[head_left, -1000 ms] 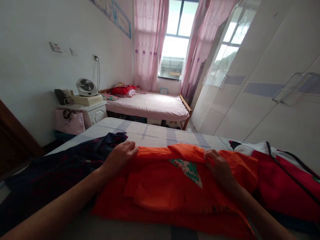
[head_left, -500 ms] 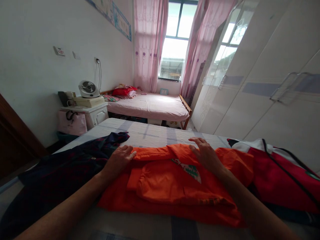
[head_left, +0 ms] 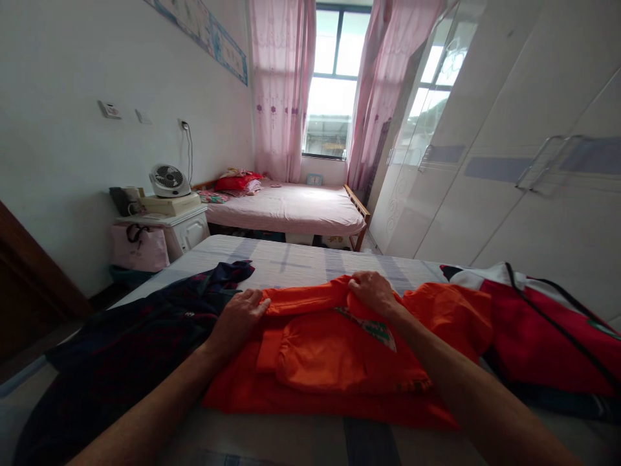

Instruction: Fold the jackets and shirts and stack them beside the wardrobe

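Orange garment [head_left: 323, 356] spans left hand [head_left: 241, 315] to right hand [head_left: 372, 291].

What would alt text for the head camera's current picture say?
A person's right hand grips the far edge of an orange garment on a bed, the left hand touching its left end; dark clothing and red-and-white fabric flank it.

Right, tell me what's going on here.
A person is handling an orange garment, partly folded on a striped sheet. The right grip holds its far edge; the left grip is at its far left corner, how firmly is unclear. Dark patterned clothing lies to the left, a red and white item to the right.
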The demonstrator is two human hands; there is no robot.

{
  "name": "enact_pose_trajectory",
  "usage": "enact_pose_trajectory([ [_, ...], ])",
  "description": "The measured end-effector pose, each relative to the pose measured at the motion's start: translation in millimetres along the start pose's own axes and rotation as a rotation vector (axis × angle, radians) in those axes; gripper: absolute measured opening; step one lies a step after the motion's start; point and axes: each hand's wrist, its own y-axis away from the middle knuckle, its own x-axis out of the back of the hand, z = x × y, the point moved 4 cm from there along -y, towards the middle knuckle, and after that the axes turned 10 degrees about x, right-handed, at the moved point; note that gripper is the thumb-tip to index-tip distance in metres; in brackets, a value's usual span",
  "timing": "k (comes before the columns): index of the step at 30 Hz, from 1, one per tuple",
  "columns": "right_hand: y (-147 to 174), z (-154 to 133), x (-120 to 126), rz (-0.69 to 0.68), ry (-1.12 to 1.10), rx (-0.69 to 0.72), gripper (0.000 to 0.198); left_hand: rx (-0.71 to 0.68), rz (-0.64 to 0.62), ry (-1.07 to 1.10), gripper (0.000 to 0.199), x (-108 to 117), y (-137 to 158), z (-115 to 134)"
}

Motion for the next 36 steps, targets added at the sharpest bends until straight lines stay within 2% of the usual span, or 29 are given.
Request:
enact_pose_trajectory([
  [3, 8.2, 20.9, 30.7, 0.204, -0.082, -0.084, 0.035, 0.029, 0.006, 0.023, 0.022, 2.1, 0.3, -3.2],
  [7, 46.6, 51.0, 80.4, 0.626, -0.507, -0.157, 0.031, 0.096, 0.075, 0.045, 0.023, 8.1, -2.4, -12.5],
  [10, 96.0, 59.4, 94.2, 0.731, -0.614, -0.178, 0.027, 0.164, 0.163, 0.057, 0.028, 10.7, -2.3, -20.2],
  [12, 130.2, 59.5, 83.9, 0.649, -0.612, -0.182, 0.023, 0.155, 0.146, 0.068, 0.03, 8.3, -0.5, -21.4],
  [16, 176.4, 45.4, 31.8, 0.17, -0.763, -0.001, 0.026, 0.126, -0.031, 0.083, 0.028, 3.3, 3.6, -19.5],
  [17, 183.2, 40.8, 23.3, 0.117, -0.766, 0.029, 0.027, 0.146, -0.03, 0.079, 0.03, 5.6, 3.8, -20.1],
  [18, 187.6, 36.5, 19.5, 0.122, -0.742, 0.041, 0.026, 0.169, -0.007, 0.07, 0.031, 9.0, 3.8, -21.0],
  [20, 189.9, 25.6, 24.2, 0.195, -0.657, 0.064, 0.025, 0.189, 0.034, 0.052, 0.034, 15.1, 3.5, -22.7],
  [21, 188.2, 18.2, 29.5, 0.198, -0.625, 0.105, 0.024, 0.186, 0.008, 0.061, 0.034, 15.5, 3.6, -23.8],
  [23, 179.9, 3.9, 39.8, 0.098, -0.603, 0.241, 0.026, 0.164, -0.119, 0.113, 0.034, 10.8, 4.6, -27.2],
  [25, 165.6, 2.9, 47.5, 0.024, -0.578, 0.336, 0.03, 0.181, -0.217, 0.171, 0.037, 5.0, 4.4, -34.9],
  [26, 155.4, 10.5, 50.2, 0.057, -0.535, 0.33, 0.033, 0.221, -0.21, 0.192, 0.038, 3.7, 2.3, -40.8],
  [28, 130.5, 38.1, 51.0, 0.214, -0.385, 0.244, 0.038, 0.298, -0.126, 0.214, 0.039, 3.2, -7.0, -51.9],
  [29, 116.9, 52.9, 47.1, 0.256, -0.291, 0.222, 0.041, 0.312, -0.1, 0.227, 0.04, 2.0, -13.7, -55.2],
  [33, 67.4, 95.5, 12.3, 0.115, -0.105, 0.244, 0.049, 0.211, -0.178, 0.249, 0.044, -14.0, -41.7, -50.4],
  [36, 50.5, 104.9, -5.0, 0.048, -0.129, 0.254, 0.03, 0.17, -0.242, 0.244, 0.039, -26.9, -49.1, -40.9],
])
